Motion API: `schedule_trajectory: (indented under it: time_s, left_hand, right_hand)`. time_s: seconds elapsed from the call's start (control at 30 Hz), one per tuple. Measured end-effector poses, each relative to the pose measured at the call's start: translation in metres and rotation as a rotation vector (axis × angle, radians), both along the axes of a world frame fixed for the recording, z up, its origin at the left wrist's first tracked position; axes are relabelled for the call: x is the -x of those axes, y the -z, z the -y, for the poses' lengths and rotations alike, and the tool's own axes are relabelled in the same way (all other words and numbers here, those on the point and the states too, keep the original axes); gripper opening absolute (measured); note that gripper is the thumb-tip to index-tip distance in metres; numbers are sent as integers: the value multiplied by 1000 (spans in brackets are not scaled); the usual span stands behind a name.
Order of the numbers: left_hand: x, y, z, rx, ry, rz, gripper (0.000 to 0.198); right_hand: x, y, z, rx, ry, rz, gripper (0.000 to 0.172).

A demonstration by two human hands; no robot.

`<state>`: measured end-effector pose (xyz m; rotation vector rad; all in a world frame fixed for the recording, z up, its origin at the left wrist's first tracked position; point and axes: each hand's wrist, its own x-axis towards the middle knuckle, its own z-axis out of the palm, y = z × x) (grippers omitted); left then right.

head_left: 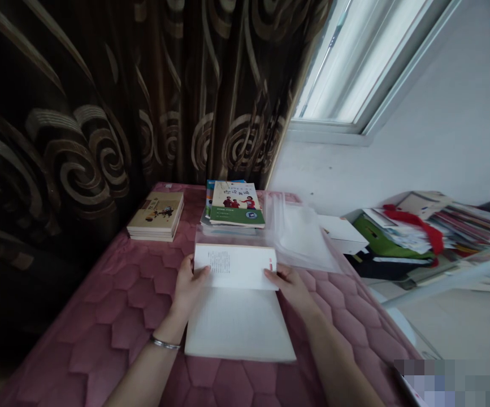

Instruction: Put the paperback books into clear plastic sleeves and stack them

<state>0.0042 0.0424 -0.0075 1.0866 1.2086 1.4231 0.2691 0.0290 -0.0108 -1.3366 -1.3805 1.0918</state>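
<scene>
A plain white rectangular panel (240,325) is nearest, over pink quilted padding (134,333). At its far edge, the left hand (188,284) and right hand (292,287) pinch opposite ends of a white printed paper rectangle (245,265), each grip closed thumb-on-top (whether it joins the panel, I cannot tell). Beyond sit a tan-covered book stack (155,215), left, and a green-and-white picture-covered book (236,203), centre.

Held book (240,325) white; quilted cover (137,325) pink, hexagon-patterned; curtain (177,85) dark brown, tan swirls.
</scene>
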Motion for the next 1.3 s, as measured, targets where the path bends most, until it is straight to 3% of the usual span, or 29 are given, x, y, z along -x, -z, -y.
schedule_trajectory:
  time_s: [0.17,0.37,0.57,0.73,0.9,1.13,1.3]
  left_hand:
    - [-1,-6,3,0,-11,-44,36]
    - [-1,-6,3,15,19,103,40]
    - [2,-3,0,-25,56,33,32]
    - [0,-4,2,-46,3,-13,32]
    - [-2,-6,5,21,13,101,40]
    - [-1,-5,1,-29,21,74,37]
    - [-1,-5,3,-5,28,30,37]
  right_hand:
    - [2,1,-2,-61,24,51,44]
    - [4,-2,0,-65,73,23,45]
    - [5,0,0,-39,65,-68,41]
    - [4,8,-3,-99,104,27,48]
    - [6,12,-5,-92,150,105,47]
    - [5,5,-2,-73,79,-153,35]
    - [4,9,-4,-73,101,-130,39]
